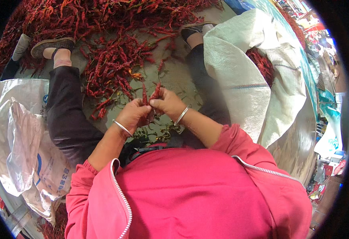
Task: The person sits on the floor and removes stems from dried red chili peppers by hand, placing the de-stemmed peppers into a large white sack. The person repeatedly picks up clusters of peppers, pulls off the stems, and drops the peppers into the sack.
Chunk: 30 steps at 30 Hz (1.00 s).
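Note:
Between my outstretched legs, both hands meet above the floor. My left hand [136, 113] pinches a dried red chili pepper [144, 95] that points away from me. Beside it, my right hand [169, 102] grips another dried chili [156, 92], its fingertips almost touching the left hand's. Just beyond lies a loose pile of dried red chilies [111, 62], with one orange chili [136, 75] at its near edge. Below my hands, green-brown stems and scraps [165, 133] are scattered on the floor. A silver bangle circles each wrist.
A large heap of chilies [102, 15] spreads across the far side, against my shoes. On the right, an open white woven sack [237, 65] holds more chilies [262, 65]. At left lies a crumpled, printed woven sack [16, 143]. Another person's shoe [21, 46] shows at far left.

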Tool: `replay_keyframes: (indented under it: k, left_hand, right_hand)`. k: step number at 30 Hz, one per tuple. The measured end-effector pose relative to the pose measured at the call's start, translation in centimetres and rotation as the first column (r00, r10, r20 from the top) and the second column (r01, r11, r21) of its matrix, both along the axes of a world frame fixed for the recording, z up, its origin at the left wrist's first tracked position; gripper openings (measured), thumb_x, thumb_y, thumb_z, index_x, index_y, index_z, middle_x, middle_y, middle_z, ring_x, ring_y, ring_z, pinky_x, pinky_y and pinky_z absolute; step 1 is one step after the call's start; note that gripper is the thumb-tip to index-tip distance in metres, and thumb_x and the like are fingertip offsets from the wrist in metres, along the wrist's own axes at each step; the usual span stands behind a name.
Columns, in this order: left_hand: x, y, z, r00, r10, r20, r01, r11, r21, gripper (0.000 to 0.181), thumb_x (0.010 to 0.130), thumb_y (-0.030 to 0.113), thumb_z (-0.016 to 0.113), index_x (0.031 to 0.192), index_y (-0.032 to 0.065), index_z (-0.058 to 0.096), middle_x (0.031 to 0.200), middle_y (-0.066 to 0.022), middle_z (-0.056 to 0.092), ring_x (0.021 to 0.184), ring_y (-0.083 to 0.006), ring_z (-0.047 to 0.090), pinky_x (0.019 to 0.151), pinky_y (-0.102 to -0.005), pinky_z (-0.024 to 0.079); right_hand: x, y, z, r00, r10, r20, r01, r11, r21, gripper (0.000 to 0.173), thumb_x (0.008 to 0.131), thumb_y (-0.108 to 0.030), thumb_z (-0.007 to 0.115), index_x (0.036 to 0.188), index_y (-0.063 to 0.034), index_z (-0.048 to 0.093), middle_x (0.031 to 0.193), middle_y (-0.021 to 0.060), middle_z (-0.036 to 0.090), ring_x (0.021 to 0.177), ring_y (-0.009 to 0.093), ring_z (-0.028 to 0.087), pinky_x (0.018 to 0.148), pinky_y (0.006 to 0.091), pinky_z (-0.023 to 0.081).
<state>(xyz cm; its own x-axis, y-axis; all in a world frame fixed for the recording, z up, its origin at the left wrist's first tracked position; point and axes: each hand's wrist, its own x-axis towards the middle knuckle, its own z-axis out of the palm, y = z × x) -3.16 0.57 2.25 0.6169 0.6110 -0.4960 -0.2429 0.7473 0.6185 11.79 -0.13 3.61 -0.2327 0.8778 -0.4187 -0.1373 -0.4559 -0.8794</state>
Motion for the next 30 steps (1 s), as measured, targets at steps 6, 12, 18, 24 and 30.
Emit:
replay_keyframes:
  k: [6, 12, 18, 24, 30]
  left_hand:
    - [0.5, -3.1, 0.7, 0.977, -0.139, -0.16, 0.144, 0.989, 0.017, 0.009, 0.073, 0.013, 0.049, 0.078, 0.0056, 0.045, 0.061, -0.001, 0.048, 0.05, -0.01, 0.045, 0.046, -0.0218, 0.038]
    - [0.8, -3.3, 0.0, 0.944, -0.049, -0.328, 0.18, 0.907, 0.382, 0.011, 0.074, 0.014, 0.05, 0.076, 0.0039, 0.045, 0.061, 0.0004, 0.046, 0.051, -0.0066, 0.043, 0.046, -0.0195, 0.037]
    - [0.8, -3.8, 0.4, 0.937, -0.109, -0.333, 0.255, 0.864, 0.434, 0.011, 0.074, 0.011, 0.049, 0.079, 0.0021, 0.046, 0.064, 0.0018, 0.046, 0.053, -0.0051, 0.04, 0.048, -0.0184, 0.036]
    - [0.7, -3.5, 0.2, 0.917, -0.14, -0.374, 0.288, 0.881, 0.376, 0.011, 0.07, 0.008, 0.048, 0.077, 0.0003, 0.05, 0.061, 0.0025, 0.046, 0.053, -0.0049, 0.04, 0.048, -0.0186, 0.035]
    - [0.1, -3.2, 3.2, 0.949, -0.305, -0.073, 0.314, 0.928, 0.202, 0.013, 0.068, 0.003, 0.048, 0.081, 0.0001, 0.051, 0.066, 0.0004, 0.049, 0.055, -0.0058, 0.043, 0.051, -0.0183, 0.036]
  right_hand:
    - [0.5, -4.2, -0.7, 0.99, -0.123, 0.064, 0.121, 0.992, 0.036, 0.011, 0.067, -0.009, 0.053, 0.071, -0.0042, 0.043, 0.063, 0.001, 0.047, 0.056, 0.008, 0.044, 0.05, 0.0216, 0.037]
    - [0.9, -4.4, 0.4, 0.976, -0.008, 0.217, -0.004, 0.998, 0.056, 0.014, 0.07, -0.016, 0.05, 0.071, -0.0038, 0.045, 0.063, 0.0014, 0.046, 0.056, 0.009, 0.043, 0.052, 0.0242, 0.037]
    - [1.0, -5.3, -0.7, 0.974, 0.008, 0.225, -0.065, 0.967, 0.247, 0.02, 0.071, -0.02, 0.051, 0.074, -0.0027, 0.043, 0.063, 0.0035, 0.046, 0.059, 0.012, 0.042, 0.055, 0.0258, 0.037]
    - [1.0, -5.3, -0.9, 0.947, -0.019, 0.32, -0.119, 0.906, 0.406, 0.018, 0.072, -0.021, 0.051, 0.073, -0.0049, 0.042, 0.061, 0.0033, 0.045, 0.057, 0.012, 0.042, 0.053, 0.0256, 0.036]
    - [1.5, -4.7, -2.3, 0.886, -0.202, -0.417, -0.009, 0.892, -0.452, 0.018, 0.077, -0.025, 0.043, 0.07, -0.0096, 0.04, 0.052, -0.0003, 0.037, 0.045, 0.012, 0.037, 0.04, 0.0254, 0.031]
